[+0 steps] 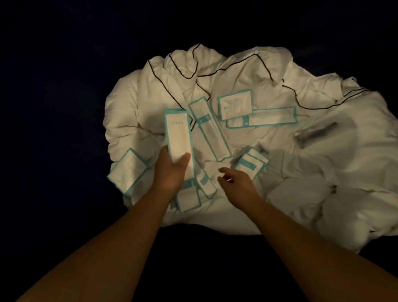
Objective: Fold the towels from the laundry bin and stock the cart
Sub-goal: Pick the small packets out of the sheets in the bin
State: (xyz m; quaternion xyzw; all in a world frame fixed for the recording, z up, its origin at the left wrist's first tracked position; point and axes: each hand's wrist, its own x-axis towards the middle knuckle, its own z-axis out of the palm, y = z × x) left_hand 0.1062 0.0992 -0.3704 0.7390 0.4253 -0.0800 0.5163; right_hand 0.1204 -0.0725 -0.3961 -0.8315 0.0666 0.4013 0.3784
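A heap of crumpled white linen [247, 77] with thin dark piping lies spread in front of me. Several flat white packets with teal borders lie scattered on it. My left hand [171, 172] grips a stack of long teal-edged packets [178, 133] by its near end, thumb on top. My right hand [234, 180] hovers just right of it with fingers loosely curled, over small packets [206, 183], holding nothing I can see.
More packets lie at the left edge [126, 170], in the middle [209, 130], at the back [236, 105] and near my right hand [251, 163]. A dark blurred slim object [315, 132] rests on the linen at right. All around is dark.
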